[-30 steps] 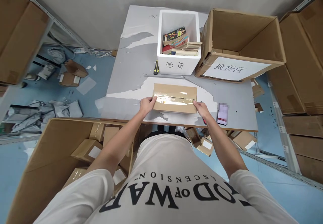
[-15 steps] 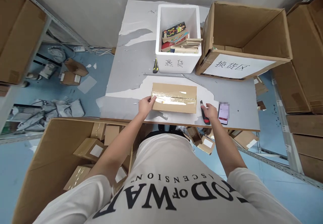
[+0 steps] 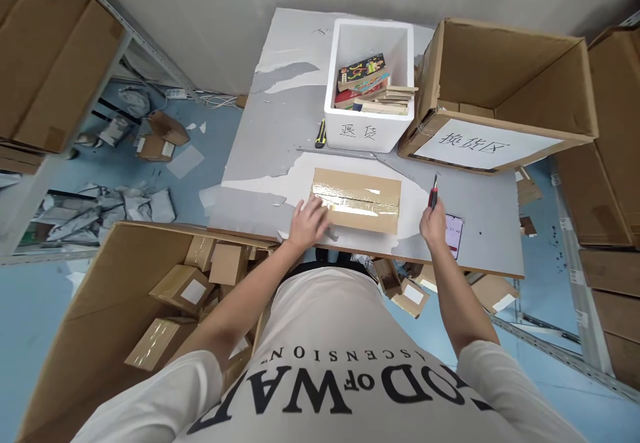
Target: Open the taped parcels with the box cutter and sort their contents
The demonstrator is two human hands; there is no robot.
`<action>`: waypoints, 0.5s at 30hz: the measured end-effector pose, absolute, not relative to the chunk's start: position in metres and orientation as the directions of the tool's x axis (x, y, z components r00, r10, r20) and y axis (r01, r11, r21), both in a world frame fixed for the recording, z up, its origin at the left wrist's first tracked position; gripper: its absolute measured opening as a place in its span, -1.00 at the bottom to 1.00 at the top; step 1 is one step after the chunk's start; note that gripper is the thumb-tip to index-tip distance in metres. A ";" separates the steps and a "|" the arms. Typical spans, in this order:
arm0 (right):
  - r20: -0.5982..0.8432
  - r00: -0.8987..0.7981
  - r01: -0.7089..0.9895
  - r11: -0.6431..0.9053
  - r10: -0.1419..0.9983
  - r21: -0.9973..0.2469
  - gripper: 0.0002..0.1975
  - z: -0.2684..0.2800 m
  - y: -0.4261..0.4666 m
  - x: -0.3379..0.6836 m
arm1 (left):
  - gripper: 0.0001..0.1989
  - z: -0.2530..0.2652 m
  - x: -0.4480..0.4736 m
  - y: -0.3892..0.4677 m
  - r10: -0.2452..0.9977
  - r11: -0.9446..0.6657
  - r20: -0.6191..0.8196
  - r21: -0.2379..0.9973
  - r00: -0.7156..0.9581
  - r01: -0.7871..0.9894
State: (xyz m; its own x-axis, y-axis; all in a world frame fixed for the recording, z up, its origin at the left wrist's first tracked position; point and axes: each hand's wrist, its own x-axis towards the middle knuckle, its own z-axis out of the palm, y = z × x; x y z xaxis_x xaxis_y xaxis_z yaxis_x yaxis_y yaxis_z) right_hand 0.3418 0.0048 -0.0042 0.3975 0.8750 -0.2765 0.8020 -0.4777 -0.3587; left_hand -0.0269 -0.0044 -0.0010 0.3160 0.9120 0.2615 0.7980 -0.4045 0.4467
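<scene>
A small cardboard box [image 3: 358,200], sealed with shiny clear tape along its top, lies on the grey table [image 3: 255,156]. My left hand [image 3: 309,223] is at its left end, fingers spread, over the near left corner. Whether the fingertips touch the cardboard I cannot tell. To the right of the box, my right hand [image 3: 433,222] is closed round a red and black utility knife [image 3: 433,196], its tip pointing up and away from me. Beside that hand lies a phone [image 3: 454,235], partly covered by it.
Behind the box stand a white foam box [image 3: 370,130] holding books and a large open carton [image 3: 505,143] with a paper sign. A yellow and black cutter [image 3: 321,134] lies by the foam box. At my left, a big carton [image 3: 75,323] holds several small parcels.
My right hand has picked up the utility knife from the table and raised it. My left hand has loosened from the box edge and spread its fingers. The view has shifted slightly.
</scene>
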 end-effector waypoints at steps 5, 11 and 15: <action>-0.104 -0.426 0.782 0.308 0.899 -0.541 -0.38 0.078 0.045 0.262 | -0.52 -0.011 -0.014 -0.020 0.864 -0.503 0.189 0.341 0.467 0.794; -0.345 -0.710 0.704 0.612 0.614 -0.360 -0.45 0.089 0.079 0.186 | -0.53 -0.023 -0.010 -0.014 0.875 -0.484 0.214 0.358 0.434 0.799; -0.407 -0.710 0.688 0.687 0.574 -0.232 -0.42 0.090 0.087 0.183 | -0.55 -0.029 -0.009 -0.014 0.882 -0.470 0.219 0.367 0.417 0.803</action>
